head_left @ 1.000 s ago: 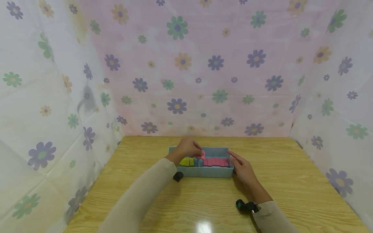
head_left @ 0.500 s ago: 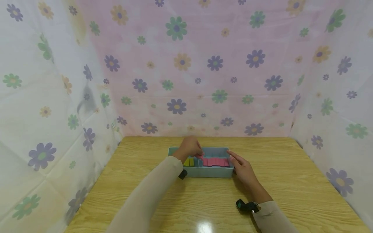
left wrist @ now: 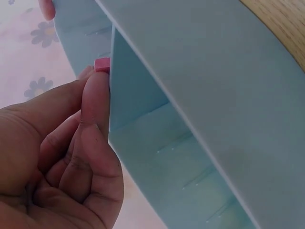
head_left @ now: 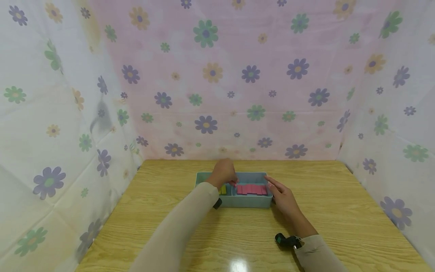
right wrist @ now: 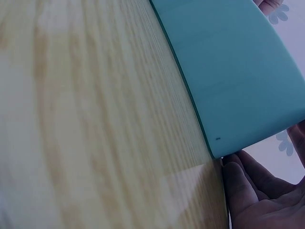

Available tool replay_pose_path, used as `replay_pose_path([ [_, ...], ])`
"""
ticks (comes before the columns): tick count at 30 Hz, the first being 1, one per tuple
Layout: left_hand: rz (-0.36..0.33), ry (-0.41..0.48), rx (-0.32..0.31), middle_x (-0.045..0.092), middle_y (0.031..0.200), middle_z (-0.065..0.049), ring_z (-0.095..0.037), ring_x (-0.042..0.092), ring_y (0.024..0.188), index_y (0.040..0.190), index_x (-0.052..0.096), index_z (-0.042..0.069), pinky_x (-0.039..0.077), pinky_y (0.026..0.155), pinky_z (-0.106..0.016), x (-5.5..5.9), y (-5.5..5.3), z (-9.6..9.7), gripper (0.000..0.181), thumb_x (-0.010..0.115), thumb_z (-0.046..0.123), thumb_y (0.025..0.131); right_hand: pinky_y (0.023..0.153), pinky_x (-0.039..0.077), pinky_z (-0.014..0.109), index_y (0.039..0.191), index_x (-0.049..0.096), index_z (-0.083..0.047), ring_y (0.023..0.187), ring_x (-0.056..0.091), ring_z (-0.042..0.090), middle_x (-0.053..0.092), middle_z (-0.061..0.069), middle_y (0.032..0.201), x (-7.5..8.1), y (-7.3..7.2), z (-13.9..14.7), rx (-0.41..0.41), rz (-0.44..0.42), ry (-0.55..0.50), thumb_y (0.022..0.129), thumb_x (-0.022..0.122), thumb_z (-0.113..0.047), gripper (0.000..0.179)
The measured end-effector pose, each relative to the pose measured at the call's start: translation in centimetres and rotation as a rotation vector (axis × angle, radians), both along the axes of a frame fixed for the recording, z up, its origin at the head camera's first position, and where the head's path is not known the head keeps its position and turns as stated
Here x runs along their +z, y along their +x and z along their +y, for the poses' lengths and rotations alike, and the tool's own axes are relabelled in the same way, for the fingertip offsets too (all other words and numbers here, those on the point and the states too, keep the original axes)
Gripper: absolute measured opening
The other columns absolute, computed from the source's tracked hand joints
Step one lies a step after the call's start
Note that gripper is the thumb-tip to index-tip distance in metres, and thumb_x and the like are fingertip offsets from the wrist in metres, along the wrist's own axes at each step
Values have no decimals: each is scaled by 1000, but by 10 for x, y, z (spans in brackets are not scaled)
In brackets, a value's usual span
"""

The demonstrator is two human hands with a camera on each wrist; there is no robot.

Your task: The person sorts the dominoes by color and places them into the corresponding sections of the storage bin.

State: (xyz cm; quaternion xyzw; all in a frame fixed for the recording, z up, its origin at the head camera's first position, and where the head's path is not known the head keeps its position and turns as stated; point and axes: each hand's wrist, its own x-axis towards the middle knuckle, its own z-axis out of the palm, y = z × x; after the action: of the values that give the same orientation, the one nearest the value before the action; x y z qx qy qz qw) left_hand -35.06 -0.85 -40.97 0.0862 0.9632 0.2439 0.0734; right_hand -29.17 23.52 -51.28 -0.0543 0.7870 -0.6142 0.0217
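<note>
A light blue box (head_left: 249, 202) with a divider stands on the table, long side facing me. Several flat pink tiles (head_left: 252, 189) lie in a row in its right compartment. Yellow-green tiles (head_left: 223, 189) show in the left one, partly behind my left wrist. My left hand (head_left: 222, 173) reaches in over the divider and pinches one small pink tile (left wrist: 102, 65) between thumb and fingertips, close to the left end of the pink row. At the box's right end, my right hand (head_left: 284, 198) holds it, with curled fingers (right wrist: 236, 176) at the bottom corner in the right wrist view.
The wooden table (head_left: 163, 196) carries the box near its back. A flowered cloth (head_left: 234, 94) hangs behind and on both sides. Black wrist cameras show at the left wrist (head_left: 218, 204) and the right wrist (head_left: 287, 240).
My left hand has carried the pink tile down into the box beside the row, the forearm shifting right and covering more yellow-green tiles. The right hand and the box stay in place.
</note>
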Motion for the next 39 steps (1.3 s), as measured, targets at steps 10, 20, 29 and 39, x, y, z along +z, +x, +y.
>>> replay_pose_path([
  [10,49,-37,10,74,62,-5,-19,77,67,64,73,7,60,84,-30,5,10,4,25,92,15,79,116,36,53,158,45,-26,157,25,35,30,7,170,-4,-2,2,6,12,-9,112,44,-40,48],
  [20,-180,295,114,72,92,-10,-31,76,85,109,73,0,64,76,-39,8,9,8,45,71,44,97,118,34,53,159,43,-22,157,23,36,28,9,170,3,-1,0,8,-8,-12,113,42,-35,48],
  [29,-477,558,75,38,165,-14,-43,37,150,156,47,14,40,115,-64,17,27,24,69,55,57,103,118,34,54,159,44,-19,157,24,37,28,12,170,10,2,0,2,-27,-9,113,44,-31,48],
  [39,-487,432,21,38,166,-8,-38,36,152,158,45,24,34,119,-63,9,27,38,67,44,63,104,118,34,54,158,46,-19,157,25,37,30,12,169,8,0,0,6,-18,-39,113,45,-30,47],
])
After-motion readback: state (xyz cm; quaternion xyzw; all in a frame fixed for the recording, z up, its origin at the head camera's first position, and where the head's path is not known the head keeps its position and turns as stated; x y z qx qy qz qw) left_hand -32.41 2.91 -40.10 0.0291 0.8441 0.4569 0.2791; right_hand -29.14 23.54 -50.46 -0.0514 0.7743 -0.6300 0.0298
